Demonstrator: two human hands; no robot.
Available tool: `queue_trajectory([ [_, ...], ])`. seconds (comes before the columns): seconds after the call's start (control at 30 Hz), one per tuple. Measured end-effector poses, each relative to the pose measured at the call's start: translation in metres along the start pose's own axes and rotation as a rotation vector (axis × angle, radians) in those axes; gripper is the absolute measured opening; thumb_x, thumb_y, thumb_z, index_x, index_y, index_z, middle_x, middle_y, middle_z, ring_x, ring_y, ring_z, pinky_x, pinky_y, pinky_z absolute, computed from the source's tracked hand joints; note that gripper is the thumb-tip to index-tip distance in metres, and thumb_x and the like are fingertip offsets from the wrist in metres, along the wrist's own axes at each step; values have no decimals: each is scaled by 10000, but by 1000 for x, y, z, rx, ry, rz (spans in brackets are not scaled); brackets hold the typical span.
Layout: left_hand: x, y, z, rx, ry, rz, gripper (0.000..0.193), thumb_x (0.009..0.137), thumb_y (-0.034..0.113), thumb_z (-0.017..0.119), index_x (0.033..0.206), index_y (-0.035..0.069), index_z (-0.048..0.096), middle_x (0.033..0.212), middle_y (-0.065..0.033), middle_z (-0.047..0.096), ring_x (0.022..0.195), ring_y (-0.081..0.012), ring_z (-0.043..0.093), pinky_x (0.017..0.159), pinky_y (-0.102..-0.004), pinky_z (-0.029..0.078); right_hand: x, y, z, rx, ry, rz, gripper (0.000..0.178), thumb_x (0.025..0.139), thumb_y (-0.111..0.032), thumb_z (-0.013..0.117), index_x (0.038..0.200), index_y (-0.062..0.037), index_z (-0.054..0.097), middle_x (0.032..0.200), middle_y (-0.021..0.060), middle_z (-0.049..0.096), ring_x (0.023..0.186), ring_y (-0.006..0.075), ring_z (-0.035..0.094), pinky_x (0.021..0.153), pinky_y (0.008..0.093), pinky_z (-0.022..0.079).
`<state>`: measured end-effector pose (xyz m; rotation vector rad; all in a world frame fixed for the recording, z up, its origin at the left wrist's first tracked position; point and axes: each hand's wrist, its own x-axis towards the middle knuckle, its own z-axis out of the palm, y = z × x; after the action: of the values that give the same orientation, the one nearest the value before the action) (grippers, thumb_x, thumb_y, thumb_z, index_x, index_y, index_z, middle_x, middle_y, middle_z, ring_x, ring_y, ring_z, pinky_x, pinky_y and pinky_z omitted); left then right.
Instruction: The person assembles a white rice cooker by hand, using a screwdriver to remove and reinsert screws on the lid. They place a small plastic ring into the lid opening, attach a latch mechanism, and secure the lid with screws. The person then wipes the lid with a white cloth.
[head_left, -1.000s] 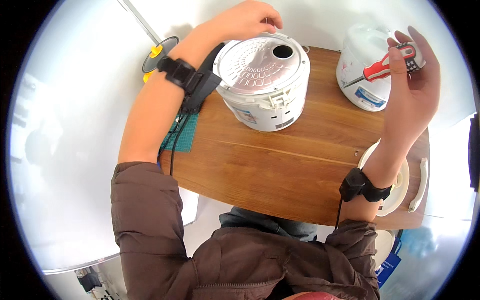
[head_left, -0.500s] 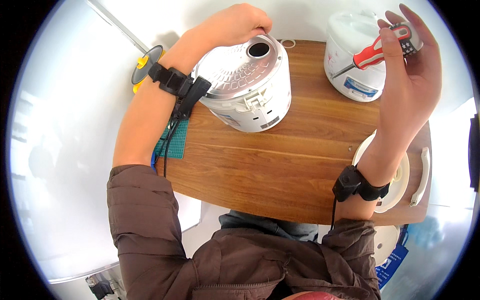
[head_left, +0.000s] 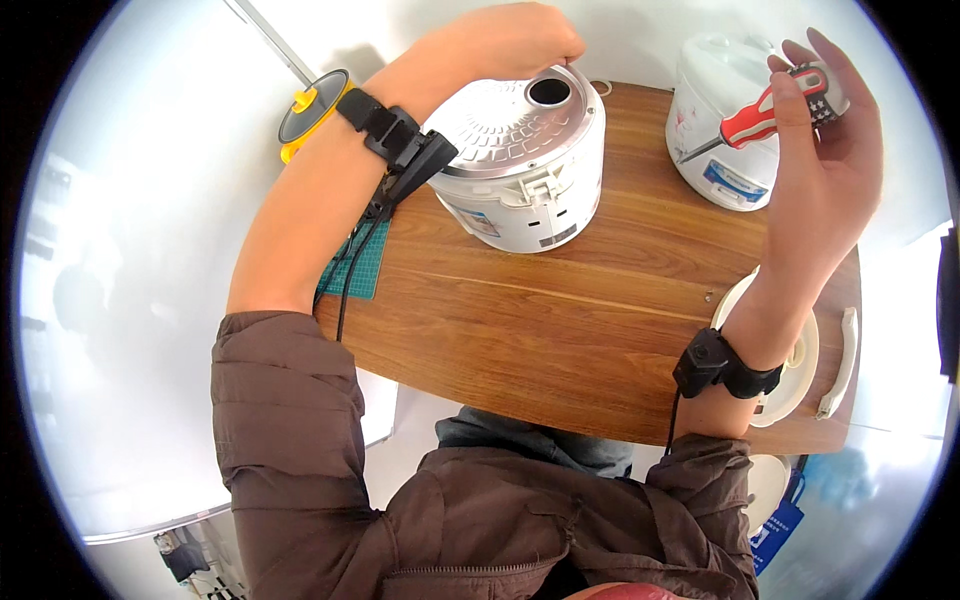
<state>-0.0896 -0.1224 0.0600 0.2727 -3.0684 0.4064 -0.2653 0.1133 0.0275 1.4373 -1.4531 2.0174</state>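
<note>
A white rice cooker [head_left: 520, 215] stands at the back of the wooden table, its silvery inner lid panel [head_left: 490, 130] facing up with a dark oval hole near the far edge. My left hand [head_left: 530, 42] reaches over it with curled fingers at the far rim beside that hole; what the fingertips pinch, if anything, is hidden. Raised at the right, my right hand [head_left: 835, 140] grips a screwdriver [head_left: 752, 122] with a red, white and black handle. Its shaft points down and left, in front of a second white rice cooker [head_left: 715, 150].
Under my right forearm lies a round cream-white lid part [head_left: 795, 385], with a curved white handle [head_left: 840, 365] beside it. A green cutting mat [head_left: 368, 265] sits at the table's left edge, near a black-and-yellow disc [head_left: 315, 108]. A blue bag [head_left: 780, 530] is below the table at right.
The whole view has shifted slightly, with the table's things appearing farther right. My left hand has edged right along the cooker's far rim. The screwdriver stays in my right hand.
</note>
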Motion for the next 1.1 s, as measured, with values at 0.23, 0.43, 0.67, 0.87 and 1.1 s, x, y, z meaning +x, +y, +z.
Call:
queue_trajectory([
  [0.23, 4, 3, 1, 52, -6, -67, 75, 887, 75, 692, 920, 11, 714, 901, -153, 717, 849, -343, 699, 750, -431, 553, 1, -12, 4, 44, 25, 21, 411, 988, -94, 704, 1372, 10, 600, 1220, 202, 721, 1147, 271, 717, 999, 338, 565],
  [0.43, 7, 3, 14, -149, 178, 85, 67, 879, 68, 708, 864, 3, 704, 877, -133, 714, 797, -335, 690, 702, -435, 548, 9, -11, 0, 18, 73, 31, 491, 991, -116, 711, 1425, 1, 516, 1226, 238, 714, 1140, 318, 724, 987, 365, 587],
  [0.67, -7, 56, 2, -394, 89, 120, 85, 928, 73, 683, 955, 14, 739, 909, -101, 716, 865, -292, 686, 793, -382, 560, -2, -9, 7, 117, 110, -55, 493, 996, -112, 703, 1423, 16, 491, 1224, 281, 701, 1136, 368, 720, 977, 378, 603],
  [0.87, -24, 70, -9, -622, 92, -88, 99, 923, 61, 700, 993, 12, 751, 976, -84, 751, 922, -208, 709, 852, -343, 568, -3, -5, 15, 217, 34, -152, 441, 1007, -81, 678, 1401, 20, 509, 1232, 281, 697, 1145, 367, 715, 988, 386, 604],
  [1.1, -29, 70, 3, -701, 152, -149, 125, 898, 33, 706, 1010, 3, 754, 987, -80, 747, 913, -218, 706, 857, -326, 556, -14, -10, 42, 213, 64, -81, 495, 996, -39, 671, 1446, 20, 473, 1229, 158, 658, 1139, 215, 652, 1000, 331, 542],
])
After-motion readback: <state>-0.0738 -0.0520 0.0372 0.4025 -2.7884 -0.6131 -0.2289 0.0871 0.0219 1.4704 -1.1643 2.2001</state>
